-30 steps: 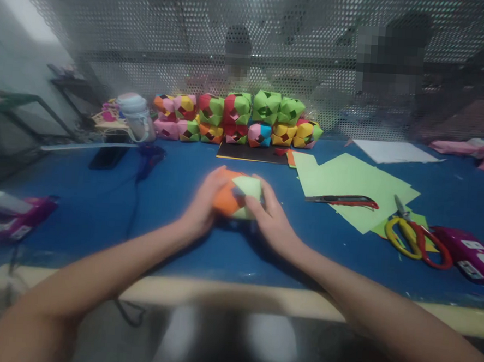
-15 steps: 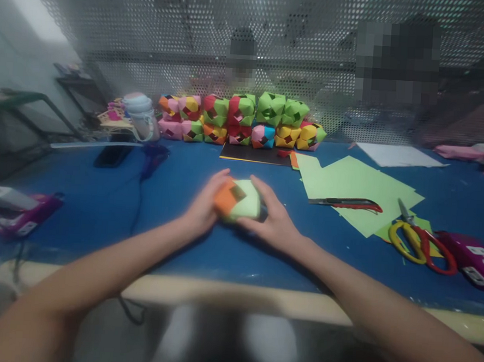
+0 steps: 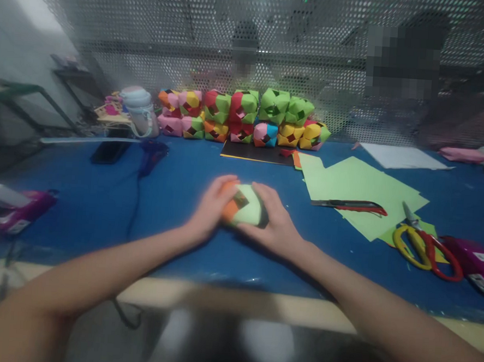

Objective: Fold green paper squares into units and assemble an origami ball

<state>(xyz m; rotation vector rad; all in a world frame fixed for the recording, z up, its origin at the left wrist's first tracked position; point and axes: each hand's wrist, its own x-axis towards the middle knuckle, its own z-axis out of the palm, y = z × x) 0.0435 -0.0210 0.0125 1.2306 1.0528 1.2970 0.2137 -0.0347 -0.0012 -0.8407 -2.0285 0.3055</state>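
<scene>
Between my two hands is a folded paper ball (image 3: 247,204), orange on its left and pale green on its right, with a dark gap in its top. My left hand (image 3: 212,205) curls round the orange side, its fingers over the top edge. My right hand (image 3: 275,222) grips the green side, with the thumb at the front and the fingers behind. The ball's underside and far side are hidden. Behind it, several finished-looking paper balls (image 3: 243,107) in many colours stand stacked in two rows.
Right of my hands, a red utility knife (image 3: 359,205) lies on pale green sheets (image 3: 360,180). Scissors (image 3: 424,244) and a purple object (image 3: 472,263) are farther right. A glue gun (image 3: 152,155), phone (image 3: 112,147) and bottle (image 3: 137,109) are at left. A perforated metal screen (image 3: 335,61) rises behind.
My left hand has shifted slightly right and its fingers now cover more of the orange side. The paper ball has turned a little. The whole view has shifted slightly.
</scene>
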